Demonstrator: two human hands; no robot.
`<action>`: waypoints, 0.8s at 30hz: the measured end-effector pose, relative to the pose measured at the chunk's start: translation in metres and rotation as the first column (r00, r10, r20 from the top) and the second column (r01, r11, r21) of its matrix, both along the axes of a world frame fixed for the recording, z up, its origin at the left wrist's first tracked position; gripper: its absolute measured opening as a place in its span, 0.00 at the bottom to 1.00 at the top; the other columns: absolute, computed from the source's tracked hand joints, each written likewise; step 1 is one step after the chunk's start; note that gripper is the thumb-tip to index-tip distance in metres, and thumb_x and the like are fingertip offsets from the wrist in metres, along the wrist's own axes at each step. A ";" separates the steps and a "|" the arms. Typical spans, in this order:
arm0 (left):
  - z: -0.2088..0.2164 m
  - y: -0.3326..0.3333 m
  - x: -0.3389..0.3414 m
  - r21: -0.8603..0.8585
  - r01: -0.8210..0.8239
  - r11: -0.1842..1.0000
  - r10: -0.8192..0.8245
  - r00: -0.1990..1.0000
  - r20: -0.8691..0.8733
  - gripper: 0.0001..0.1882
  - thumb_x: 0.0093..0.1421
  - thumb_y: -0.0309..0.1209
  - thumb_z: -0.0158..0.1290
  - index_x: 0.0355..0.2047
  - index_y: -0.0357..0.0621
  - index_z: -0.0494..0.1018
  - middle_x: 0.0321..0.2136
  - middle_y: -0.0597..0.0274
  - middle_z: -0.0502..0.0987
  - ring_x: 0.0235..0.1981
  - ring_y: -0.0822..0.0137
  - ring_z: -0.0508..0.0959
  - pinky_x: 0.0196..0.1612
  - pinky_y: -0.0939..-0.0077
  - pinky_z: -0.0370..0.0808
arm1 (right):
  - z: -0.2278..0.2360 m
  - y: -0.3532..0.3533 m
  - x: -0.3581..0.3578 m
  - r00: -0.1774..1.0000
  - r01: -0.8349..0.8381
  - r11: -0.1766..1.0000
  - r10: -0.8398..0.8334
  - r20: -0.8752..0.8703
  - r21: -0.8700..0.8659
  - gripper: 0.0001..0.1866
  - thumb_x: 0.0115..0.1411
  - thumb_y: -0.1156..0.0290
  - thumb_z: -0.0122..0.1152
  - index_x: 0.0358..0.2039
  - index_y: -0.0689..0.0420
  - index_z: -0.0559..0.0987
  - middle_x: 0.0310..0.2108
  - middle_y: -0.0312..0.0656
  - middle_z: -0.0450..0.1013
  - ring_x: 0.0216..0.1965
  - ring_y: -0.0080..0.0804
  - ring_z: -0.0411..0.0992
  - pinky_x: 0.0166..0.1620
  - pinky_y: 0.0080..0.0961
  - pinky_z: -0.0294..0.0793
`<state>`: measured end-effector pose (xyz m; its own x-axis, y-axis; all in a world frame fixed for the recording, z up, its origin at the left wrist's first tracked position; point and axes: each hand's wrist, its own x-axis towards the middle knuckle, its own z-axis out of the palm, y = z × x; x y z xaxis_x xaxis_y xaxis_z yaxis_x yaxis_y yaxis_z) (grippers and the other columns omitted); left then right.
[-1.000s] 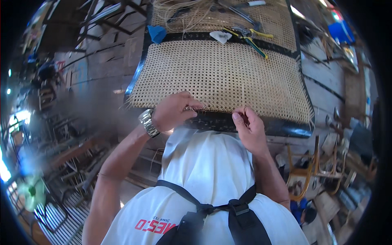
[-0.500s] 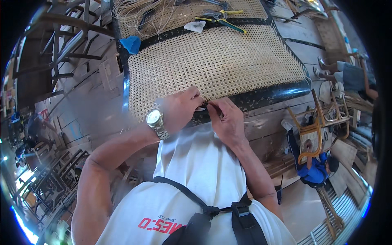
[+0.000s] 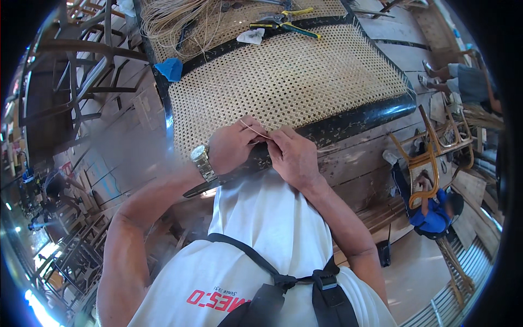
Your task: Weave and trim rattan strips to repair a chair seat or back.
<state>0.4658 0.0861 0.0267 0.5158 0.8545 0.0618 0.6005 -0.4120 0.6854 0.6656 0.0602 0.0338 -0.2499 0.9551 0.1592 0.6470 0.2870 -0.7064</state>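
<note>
A pale woven cane panel point(image 3: 272, 82) with open holes lies before me, set in a dark frame point(image 3: 359, 115). Both hands meet at its near edge. My left hand point(image 3: 234, 144), with a metal watch on its wrist, is closed, fingertips pinching a thin cane strand point(image 3: 253, 129). Close against it, my right hand point(image 3: 295, 157) is closed too, thumb and fingers on the strand's other end. The fingertips partly hide where the strand meets the weave and the dark rail.
Yellow-handled pliers point(image 3: 286, 24), a crumpled white scrap point(image 3: 251, 36) and a blue piece point(image 3: 170, 70) lie on the far side, near a loose bundle of cane strands point(image 3: 171, 23). Wooden chair frames point(image 3: 81, 52) stand left. A person in blue point(image 3: 433, 218) sits right, beside a chair.
The thin strand now shows as a pale line across my fingers. My right hand has shifted slightly left and its fingers have bent down. The whole view has tilted a little.
</note>
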 end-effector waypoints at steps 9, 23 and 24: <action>0.027 0.038 -0.002 -0.090 0.421 0.903 -0.429 0.859 -0.281 0.08 0.60 0.33 0.55 0.38 0.46 0.75 0.35 0.60 0.73 0.32 0.56 0.81 0.34 0.62 0.80 | 0.000 0.009 0.040 0.865 0.243 0.922 -0.347 -0.363 -0.301 0.05 0.65 0.74 0.63 0.38 0.62 0.81 0.23 0.31 0.71 0.23 0.13 0.63 0.27 0.16 0.65; 0.030 0.043 0.023 -0.171 0.516 0.840 -0.518 0.665 -0.539 0.11 0.55 0.32 0.61 0.36 0.42 0.74 0.34 0.57 0.73 0.34 0.55 0.81 0.36 0.58 0.79 | -0.002 0.010 0.043 0.847 0.236 0.906 -0.369 -0.382 -0.352 0.06 0.66 0.72 0.62 0.39 0.62 0.81 0.23 0.32 0.72 0.23 0.14 0.64 0.27 0.17 0.66; 0.031 0.039 0.026 -0.125 0.481 0.867 -0.467 0.701 -0.539 0.10 0.55 0.32 0.61 0.36 0.42 0.76 0.34 0.56 0.76 0.34 0.55 0.81 0.37 0.59 0.79 | -0.004 0.010 0.045 0.850 0.242 0.905 -0.372 -0.374 -0.349 0.06 0.66 0.72 0.62 0.39 0.62 0.81 0.23 0.32 0.71 0.24 0.14 0.64 0.27 0.17 0.66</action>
